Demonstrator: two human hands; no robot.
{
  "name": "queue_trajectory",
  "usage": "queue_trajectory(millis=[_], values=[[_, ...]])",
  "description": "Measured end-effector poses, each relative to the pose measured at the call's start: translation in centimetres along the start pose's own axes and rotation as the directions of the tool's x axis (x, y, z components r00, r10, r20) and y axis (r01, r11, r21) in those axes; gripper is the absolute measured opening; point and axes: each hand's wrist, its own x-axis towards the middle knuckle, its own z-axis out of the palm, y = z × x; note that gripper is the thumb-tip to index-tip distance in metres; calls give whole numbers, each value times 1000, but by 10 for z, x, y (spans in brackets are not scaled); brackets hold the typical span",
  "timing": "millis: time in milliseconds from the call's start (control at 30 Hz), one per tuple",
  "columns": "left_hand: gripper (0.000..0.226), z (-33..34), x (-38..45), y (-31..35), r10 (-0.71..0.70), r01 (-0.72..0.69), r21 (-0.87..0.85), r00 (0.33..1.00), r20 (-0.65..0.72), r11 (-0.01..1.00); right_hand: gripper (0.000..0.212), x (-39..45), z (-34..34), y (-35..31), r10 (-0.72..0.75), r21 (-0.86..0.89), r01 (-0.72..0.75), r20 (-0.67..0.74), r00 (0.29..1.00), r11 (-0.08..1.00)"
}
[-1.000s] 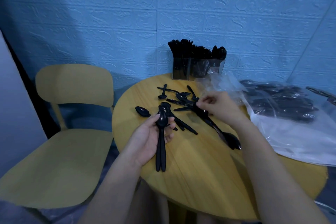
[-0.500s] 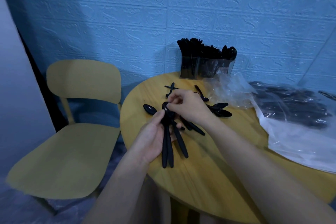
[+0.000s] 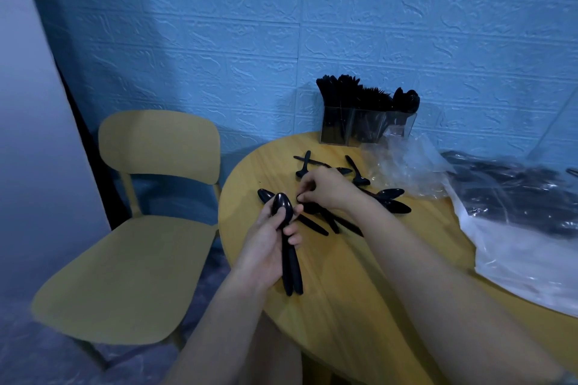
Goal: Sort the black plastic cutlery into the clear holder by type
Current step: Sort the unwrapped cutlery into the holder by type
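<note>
While left hand grips spoon bundle, right hand pinches loose spoon; plastic bag beside.

The spoons in the left hand are glossy black, like the loose cutlery on the table, which is yellow wood with fine lengthwise grain. The holder is clear, packed with black pieces. The chair is a plain muted yellow. The wall is blue with an embossed brick pattern. The bag looks translucent white, possibly with dark contents.
</note>
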Motion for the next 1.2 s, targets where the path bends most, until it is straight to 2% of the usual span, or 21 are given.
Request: queue_trajectory(millis=[167, 267, 333, 433, 533, 633, 700, 833, 900, 1067, 1200], values=[[23, 0, 0, 1, -2, 3, 12, 999, -46, 1000, 1, -10, -22, -1, 9, 117, 2, -97, 995, 993], [24, 1, -1, 1, 1, 0, 15, 999, -41, 1000, 6, -29, -42, -6, 35, 322, 40, -224, 974, 946], [26, 1, -2, 1, 1, -1, 6, 1000, -16, 1000, 5, -43, -35, -16, 35, 478, 69, -204, 978, 876], [41, 2, -2, 0, -41, 40, 55, 999, 21, 998, 5, -52, -1, -31, 34, 522, 62, -171, 985, 851], [39, 3, -1, 0, -42, 39, 111, 999, 26, 993, 2, -52, 18, -35, 83, 473, 35, -227, 970, 880], [25, 1, 1, -2, -2, -3, 109, 999, 51, 994, 7, -55, 13, -30, 33, 385, 58, -226, 974, 921], [19, -1, 3, -2, -30, 28, 63, 999, 41, 998, 14, -63, 2, -19, 14, 289, 59, -244, 970, 956], [20, -1, 4, -3, -73, 72, 45, 997, 31, 996, 17, -93, -24, 19, 83, 93, -67, -183, 980, 993], [22, -1, 5, -3, -81, 79, 74, 997, 18, 994, 21, -113, -32, 37, 163, 10, -163, -177, 971, 986], [15, 8, 4, -7, -132, 130, 105, 991, 7, 986, 50, -161, -36, 70, 337, -134, -352, -124, 933, 926], [16, 21, 1, -13, -171, 170, 83, 985, 3, 982, 39, -176, -25, 74, 319, -191, -358, -205, 925, 914]])
